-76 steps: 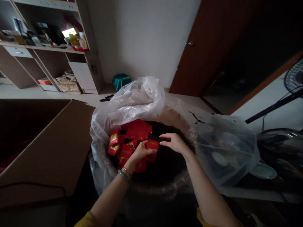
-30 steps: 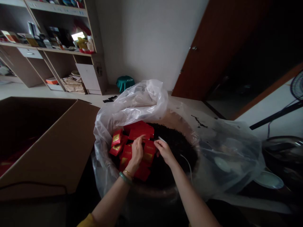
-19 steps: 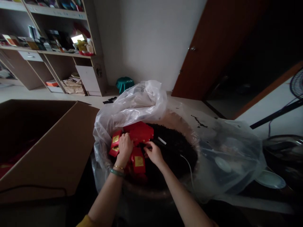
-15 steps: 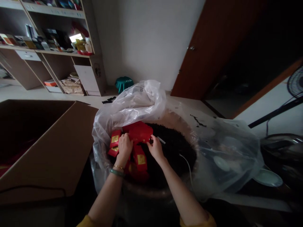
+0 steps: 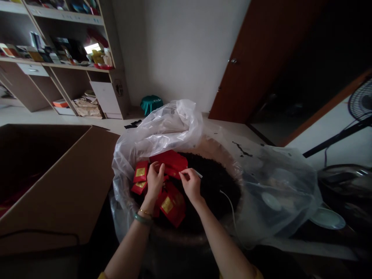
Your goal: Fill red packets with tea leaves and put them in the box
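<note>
My left hand (image 5: 155,177) is over red packets at the left of a round tub, its thumb and curled fingers apart with nothing seen between them. My right hand (image 5: 191,185) pinches with thumb and forefinger at the lower right edge of a large red packet (image 5: 173,161). Below and between the hands lies another red packet (image 5: 173,207) with a gold label. Left of my left hand are smaller gold-labelled red packets (image 5: 141,171). They rest on dark, loose, leaf-like material (image 5: 215,182). A white strip (image 5: 198,174) sticks out beside my right hand.
Clear plastic sheeting (image 5: 157,133) lines the tub's rim and spreads right over the floor. An open cardboard box (image 5: 72,186) stands at the left. A thin white cord (image 5: 229,199) crosses the tub's right side. A fan (image 5: 362,102) stands at the far right.
My left hand has come off the large red packet and its fingers have opened. My right hand has shifted slightly down and left. The gold-labelled packet below has turned and slid lower.
</note>
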`<move>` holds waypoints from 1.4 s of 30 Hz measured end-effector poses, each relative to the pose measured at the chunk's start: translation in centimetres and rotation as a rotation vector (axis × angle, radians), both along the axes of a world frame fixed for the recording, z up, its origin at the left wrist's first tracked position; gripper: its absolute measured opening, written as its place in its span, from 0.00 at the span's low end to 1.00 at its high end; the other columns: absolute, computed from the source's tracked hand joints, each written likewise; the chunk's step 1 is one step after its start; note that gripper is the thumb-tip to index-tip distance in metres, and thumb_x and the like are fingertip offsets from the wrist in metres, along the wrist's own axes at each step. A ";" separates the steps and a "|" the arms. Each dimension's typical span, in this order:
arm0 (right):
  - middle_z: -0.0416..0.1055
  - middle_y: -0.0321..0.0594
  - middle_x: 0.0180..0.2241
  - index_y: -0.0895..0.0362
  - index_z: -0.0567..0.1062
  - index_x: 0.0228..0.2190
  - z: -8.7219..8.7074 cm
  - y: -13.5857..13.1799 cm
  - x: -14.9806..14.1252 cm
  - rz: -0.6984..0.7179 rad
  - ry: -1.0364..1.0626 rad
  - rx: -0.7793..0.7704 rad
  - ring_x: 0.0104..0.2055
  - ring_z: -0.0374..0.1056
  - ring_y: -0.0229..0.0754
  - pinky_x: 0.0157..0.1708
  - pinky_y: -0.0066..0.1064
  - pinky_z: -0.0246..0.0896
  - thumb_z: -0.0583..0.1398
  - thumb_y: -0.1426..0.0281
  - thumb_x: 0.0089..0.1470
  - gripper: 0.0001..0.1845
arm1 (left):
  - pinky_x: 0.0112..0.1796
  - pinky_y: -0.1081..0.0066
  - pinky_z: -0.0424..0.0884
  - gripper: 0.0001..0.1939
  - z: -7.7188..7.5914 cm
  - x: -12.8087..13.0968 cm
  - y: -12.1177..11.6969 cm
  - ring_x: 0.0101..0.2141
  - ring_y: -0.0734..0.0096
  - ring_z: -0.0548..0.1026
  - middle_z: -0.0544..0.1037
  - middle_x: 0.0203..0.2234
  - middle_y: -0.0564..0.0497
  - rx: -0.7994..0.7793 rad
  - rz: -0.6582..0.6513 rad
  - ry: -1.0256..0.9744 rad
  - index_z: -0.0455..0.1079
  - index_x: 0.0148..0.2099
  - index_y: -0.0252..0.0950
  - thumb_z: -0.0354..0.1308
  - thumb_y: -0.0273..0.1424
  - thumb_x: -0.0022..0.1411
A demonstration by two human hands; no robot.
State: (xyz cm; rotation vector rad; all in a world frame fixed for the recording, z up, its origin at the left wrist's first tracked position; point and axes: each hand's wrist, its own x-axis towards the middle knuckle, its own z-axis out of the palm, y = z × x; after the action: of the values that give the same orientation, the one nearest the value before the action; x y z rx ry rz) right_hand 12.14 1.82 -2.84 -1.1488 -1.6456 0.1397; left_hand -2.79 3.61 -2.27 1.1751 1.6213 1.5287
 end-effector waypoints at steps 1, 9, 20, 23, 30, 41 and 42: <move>0.71 0.40 0.27 0.56 0.72 0.28 0.3 -0.5 -0.2 0.032 -0.023 0.037 0.30 0.67 0.38 0.32 0.29 0.65 0.56 0.71 0.57 0.07 | 0.41 0.66 0.70 0.20 0.2 0.4 -0.2 0.41 0.65 0.74 0.75 0.42 0.43 0.003 -0.032 -0.132 0.66 0.49 0.34 0.55 0.40 0.58; 0.72 0.46 0.40 0.55 0.75 0.42 2.5 -2.7 0.8 0.098 -0.234 0.117 0.41 0.66 0.45 0.42 0.39 0.66 0.55 0.72 0.57 0.12 | 0.36 0.71 0.69 0.18 0.6 3.0 -2.0 0.32 0.70 0.74 0.78 0.32 0.48 -0.164 -0.397 -0.481 0.72 0.39 0.32 0.62 0.36 0.47; 0.72 0.47 0.44 0.56 0.72 0.51 1.5 -1.0 4.6 -0.090 -0.469 0.095 0.44 0.64 0.48 0.46 0.42 0.66 0.53 0.76 0.59 0.20 | 0.45 0.66 0.69 0.12 -2.0 5.4 -2.5 0.39 0.65 0.76 0.80 0.36 0.46 -0.133 -0.416 -0.269 0.74 0.39 0.32 0.55 0.30 0.54; 0.71 0.48 0.42 0.55 0.71 0.52 0.6 -1.2 3.8 -0.085 -0.429 0.131 0.42 0.65 0.46 0.43 0.40 0.68 0.52 0.75 0.60 0.20 | 0.46 0.65 0.68 0.11 -2.4 4.4 -2.2 0.40 0.64 0.76 0.80 0.36 0.46 -0.113 -0.353 -0.216 0.74 0.38 0.32 0.55 0.29 0.53; 0.74 0.46 0.39 0.55 0.75 0.45 0.3 -0.4 3.2 -0.021 -0.307 0.164 0.41 0.68 0.45 0.44 0.41 0.67 0.54 0.73 0.60 0.14 | 0.44 0.64 0.70 0.11 -1.8 3.4 -2.3 0.37 0.64 0.76 0.80 0.35 0.46 -0.073 -0.340 -0.087 0.74 0.39 0.33 0.53 0.29 0.55; 0.64 0.43 0.30 0.56 0.71 0.19 1.0 -0.4 2.9 -0.105 -0.287 0.091 0.35 0.60 0.43 0.35 0.35 0.63 0.62 0.67 0.52 0.13 | 0.38 0.67 0.70 0.12 -1.8 4.2 -2.7 0.33 0.66 0.75 0.80 0.31 0.48 0.010 -0.402 0.059 0.74 0.37 0.35 0.50 0.31 0.58; 0.63 0.43 0.29 0.56 0.71 0.18 1.3 -0.6 2.8 -0.100 -0.335 0.100 0.34 0.58 0.43 0.34 0.35 0.62 0.62 0.68 0.53 0.14 | 0.37 0.68 0.70 0.12 -1.7 4.2 -2.7 0.32 0.67 0.75 0.79 0.30 0.48 0.010 -0.424 0.074 0.73 0.36 0.35 0.50 0.31 0.58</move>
State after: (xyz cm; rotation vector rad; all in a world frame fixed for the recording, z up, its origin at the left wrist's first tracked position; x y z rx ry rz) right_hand 14.89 1.19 -1.56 -1.2225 -1.8583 -0.2084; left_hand 1.44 0.96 -3.97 1.4840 1.3011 1.2333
